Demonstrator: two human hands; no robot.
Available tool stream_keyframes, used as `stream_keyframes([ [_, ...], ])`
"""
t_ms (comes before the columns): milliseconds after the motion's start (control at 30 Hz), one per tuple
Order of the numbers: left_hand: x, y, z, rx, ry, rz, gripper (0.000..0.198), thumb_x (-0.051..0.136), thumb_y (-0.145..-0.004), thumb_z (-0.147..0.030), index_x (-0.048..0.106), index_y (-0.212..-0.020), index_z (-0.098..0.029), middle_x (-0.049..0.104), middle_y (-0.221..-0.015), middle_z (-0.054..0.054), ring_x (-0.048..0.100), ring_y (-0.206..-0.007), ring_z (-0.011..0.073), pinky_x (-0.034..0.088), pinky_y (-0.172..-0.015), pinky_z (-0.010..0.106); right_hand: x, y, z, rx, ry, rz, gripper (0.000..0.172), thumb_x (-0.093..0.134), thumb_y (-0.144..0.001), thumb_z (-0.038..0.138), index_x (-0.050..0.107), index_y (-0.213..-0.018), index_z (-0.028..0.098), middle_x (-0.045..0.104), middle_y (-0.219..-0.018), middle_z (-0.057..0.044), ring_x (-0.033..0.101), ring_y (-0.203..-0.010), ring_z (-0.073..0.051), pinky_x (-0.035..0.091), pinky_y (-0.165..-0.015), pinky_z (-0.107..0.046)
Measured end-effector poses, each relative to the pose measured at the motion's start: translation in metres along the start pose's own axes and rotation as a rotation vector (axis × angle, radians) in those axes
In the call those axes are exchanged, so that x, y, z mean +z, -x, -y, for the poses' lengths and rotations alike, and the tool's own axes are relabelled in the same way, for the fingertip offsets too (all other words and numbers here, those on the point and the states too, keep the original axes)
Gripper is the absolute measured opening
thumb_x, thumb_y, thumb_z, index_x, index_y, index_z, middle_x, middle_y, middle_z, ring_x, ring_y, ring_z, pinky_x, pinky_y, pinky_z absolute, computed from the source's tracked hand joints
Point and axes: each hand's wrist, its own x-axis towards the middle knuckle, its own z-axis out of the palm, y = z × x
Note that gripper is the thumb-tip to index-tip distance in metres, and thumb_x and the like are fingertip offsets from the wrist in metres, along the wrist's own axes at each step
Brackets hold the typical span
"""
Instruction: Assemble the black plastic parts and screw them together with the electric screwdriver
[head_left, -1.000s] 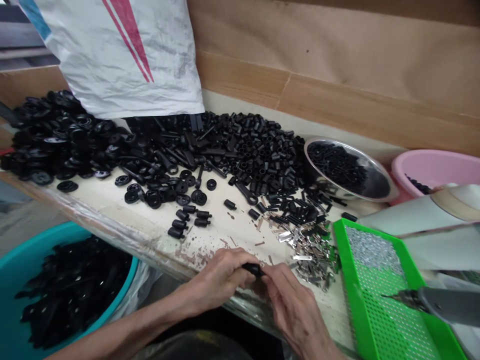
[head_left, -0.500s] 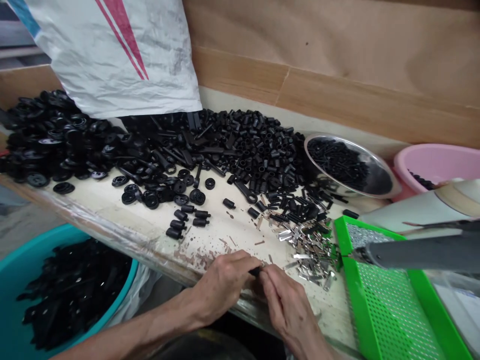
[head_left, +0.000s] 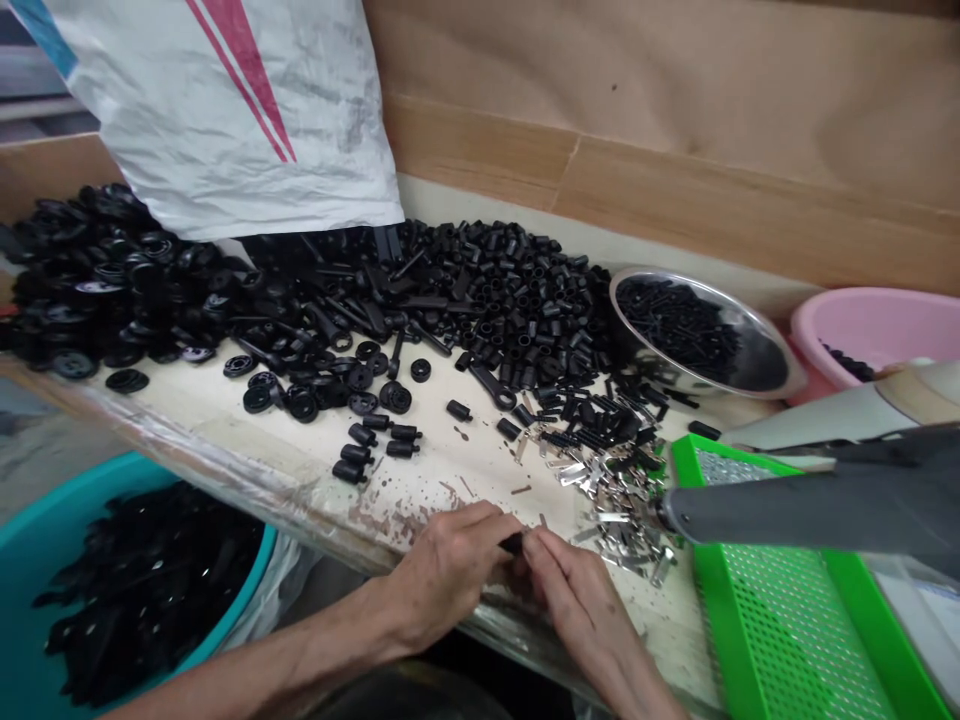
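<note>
My left hand and my right hand meet over the table's front edge, pinching a small black plastic part between their fingers. Most of that part is hidden by my fingers. Bright metal clips lie in a heap just beyond my right hand. Short black cylindrical parts stand a little farther off to the left, by black plastic wheels. A grey tool with a pointed tip reaches in from the right, close to the clips and apart from my hands.
Black sleeves and wheels cover the table's back. A steel bowl, a pink basin and a green perforated tray stand right. A teal basin of black parts sits below left, under a white woven sack.
The grey tool has swung left and upward across the green tray, its tip now beside the metal clips. My hands stay together on the small black part, shifting only slightly.
</note>
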Motion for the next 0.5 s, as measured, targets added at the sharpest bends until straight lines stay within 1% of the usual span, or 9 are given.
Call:
stream_keyframes([
  [133,-0.008,-0.005,0.000,-0.124,0.078,-0.049,0.032,0.050,-0.079,-0.002,0.068,-0.098,-0.020,0.069,-0.090,0.000,0.063,-0.083,0.0122,0.047,-0.076,0.020,-0.002,0.001,0.000,0.061,-0.049,0.024,0.046,0.030,-0.098,0.046,0.045,-0.063,0.021,0.043,-0.050,0.004,0.044,-0.043,-0.010,0.033,-0.041,-0.021],
  [200,-0.012,-0.007,0.001,-0.157,0.051,-0.072,0.032,0.052,-0.078,-0.001,0.068,-0.099,-0.020,0.069,-0.090,0.000,0.063,-0.083,0.0126,0.047,-0.076,0.021,-0.004,0.003,-0.002,0.102,-0.108,0.038,0.046,0.028,-0.098,0.048,0.053,-0.072,0.020,0.045,-0.051,0.005,0.042,-0.039,-0.009,0.032,-0.038,-0.021],
  [267,-0.015,-0.008,0.004,-0.138,-0.049,-0.076,0.031,0.053,-0.079,-0.002,0.068,-0.100,-0.019,0.068,-0.091,0.001,0.061,-0.086,0.0143,0.046,-0.079,0.023,-0.006,0.005,-0.006,0.119,-0.131,0.019,0.045,0.028,-0.098,0.047,0.060,-0.088,0.018,0.049,-0.053,0.005,0.045,-0.038,-0.010,0.035,-0.038,-0.021],
  [333,-0.016,-0.008,0.007,-0.093,-0.205,-0.069,0.027,0.053,-0.082,-0.005,0.068,-0.099,-0.020,0.066,-0.093,0.002,0.057,-0.090,0.0168,0.045,-0.082,0.027,-0.008,0.006,-0.011,0.076,-0.051,-0.062,0.043,0.029,-0.099,0.045,0.063,-0.099,0.018,0.055,-0.056,0.003,0.054,-0.044,-0.012,0.042,-0.044,-0.021],
  [400,-0.015,-0.009,0.009,-0.072,-0.372,-0.058,0.025,0.051,-0.084,-0.007,0.067,-0.097,-0.022,0.063,-0.097,0.003,0.052,-0.091,0.0188,0.045,-0.084,0.031,-0.011,0.005,-0.016,-0.017,0.124,-0.191,0.039,0.032,-0.099,0.041,0.065,-0.099,0.019,0.065,-0.066,-0.001,0.063,-0.057,-0.015,0.049,-0.054,-0.023],
  [433,-0.014,-0.009,0.010,-0.075,-0.441,-0.045,0.026,0.050,-0.084,-0.007,0.067,-0.098,-0.022,0.062,-0.099,0.004,0.051,-0.091,0.0196,0.045,-0.084,0.032,-0.012,0.003,-0.018,-0.063,0.215,-0.251,0.037,0.034,-0.098,0.039,0.065,-0.097,0.020,0.069,-0.073,-0.003,0.067,-0.064,-0.016,0.051,-0.059,-0.023],
  [500,-0.013,-0.009,0.012,-0.091,-0.536,-0.013,0.030,0.050,-0.083,-0.005,0.066,-0.100,-0.024,0.058,-0.103,0.004,0.049,-0.093,0.0207,0.045,-0.083,0.033,-0.015,-0.003,-0.020,-0.126,0.354,-0.333,0.033,0.037,-0.098,0.036,0.066,-0.095,0.021,0.072,-0.084,-0.004,0.069,-0.073,-0.017,0.053,-0.066,-0.025],
])
